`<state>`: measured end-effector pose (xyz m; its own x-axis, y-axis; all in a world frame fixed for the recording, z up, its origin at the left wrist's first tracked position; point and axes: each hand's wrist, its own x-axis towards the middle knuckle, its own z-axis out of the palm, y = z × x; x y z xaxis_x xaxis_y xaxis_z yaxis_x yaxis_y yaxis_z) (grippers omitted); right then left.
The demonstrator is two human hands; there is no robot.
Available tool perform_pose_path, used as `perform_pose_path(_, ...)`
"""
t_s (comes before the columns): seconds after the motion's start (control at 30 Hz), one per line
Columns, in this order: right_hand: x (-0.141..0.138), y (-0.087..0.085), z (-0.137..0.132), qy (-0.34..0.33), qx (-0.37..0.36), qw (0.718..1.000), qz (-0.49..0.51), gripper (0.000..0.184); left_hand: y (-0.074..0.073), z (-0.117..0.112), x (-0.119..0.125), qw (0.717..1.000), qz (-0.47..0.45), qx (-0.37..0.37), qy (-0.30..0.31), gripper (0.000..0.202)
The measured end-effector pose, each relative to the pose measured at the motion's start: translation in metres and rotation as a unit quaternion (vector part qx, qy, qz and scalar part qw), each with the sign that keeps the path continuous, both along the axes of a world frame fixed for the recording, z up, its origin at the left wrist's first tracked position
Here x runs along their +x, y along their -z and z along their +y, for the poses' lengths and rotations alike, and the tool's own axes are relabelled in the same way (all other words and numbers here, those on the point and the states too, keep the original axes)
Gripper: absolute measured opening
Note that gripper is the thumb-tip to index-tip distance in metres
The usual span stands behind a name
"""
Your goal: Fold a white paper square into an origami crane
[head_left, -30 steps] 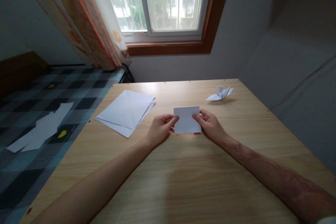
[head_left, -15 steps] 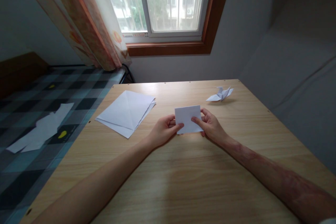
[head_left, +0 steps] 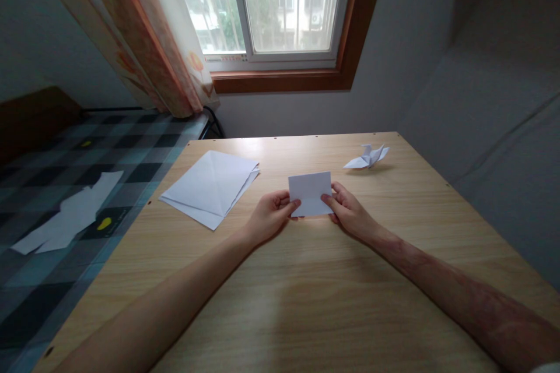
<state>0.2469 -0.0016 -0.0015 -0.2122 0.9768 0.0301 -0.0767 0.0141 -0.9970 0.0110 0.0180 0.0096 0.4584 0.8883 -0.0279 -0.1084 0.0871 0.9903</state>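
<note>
A small folded sheet of white paper (head_left: 310,192) is held up between my two hands over the wooden table. My left hand (head_left: 273,214) pinches its lower left corner, thumb in front and fingers behind. At the right edge, my right hand (head_left: 347,208) grips it the same way, with the thumb lying on the front face. Fingers behind the paper are partly hidden. Beyond my right hand stands a white origami crane (head_left: 368,157). To the left of my left hand lies a stack of square white paper sheets (head_left: 210,186), the top one creased.
The wooden table (head_left: 280,303) reaches back towards the wall under a window (head_left: 289,6). On the left, a bed with a checked cover (head_left: 39,297) carries white paper strips (head_left: 72,218). A patterned curtain (head_left: 153,46) hangs beside the window.
The folded paper has shifted slightly left and up. My right thumb has moved from farther in on its face towards the right edge. The crane and the stack have stayed put.
</note>
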Motion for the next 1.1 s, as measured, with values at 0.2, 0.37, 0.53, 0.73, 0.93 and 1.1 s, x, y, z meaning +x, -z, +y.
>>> perform_pose_path(0.2, 0.002, 0.0, 0.001, 0.031, 0.001, 0.999, -0.02, 0.049, -0.003, 0.001, -0.001, 0.998, 0.032, 0.048, -0.015, 0.046)
perform_pose_path(0.37, 0.004, 0.005, 0.004, 0.021, 0.02, 0.999, -0.024, 0.046, -0.002, 0.004, -0.002, 0.997, 0.027, 0.072, -0.024, 0.047)
perform_pose_path(0.53, 0.002, 0.008, 0.005, -0.002, 0.023, 1.0, 0.003, 0.046, 0.005, 0.006, -0.004, 0.994, 0.004, 0.02, -0.108, 0.066)
perform_pose_path(0.73, 0.0, 0.001, 0.003, 0.017, 0.013, 1.0, -0.002, 0.053, 0.003, 0.003, -0.006, 0.994, 0.047, 0.031, -0.091, 0.065)
perform_pose_path(0.93, 0.004, 0.011, 0.007, 0.043, 0.016, 0.999, -0.009, 0.051, 0.003, 0.004, -0.007, 0.997, 0.036, 0.033, -0.068, 0.069)
perform_pose_path(1.1, 0.006, 0.017, 0.009, 0.092, 0.039, 0.995, -0.01, 0.044, 0.003, 0.005, -0.006, 0.997, 0.036, 0.023, -0.058, 0.063)
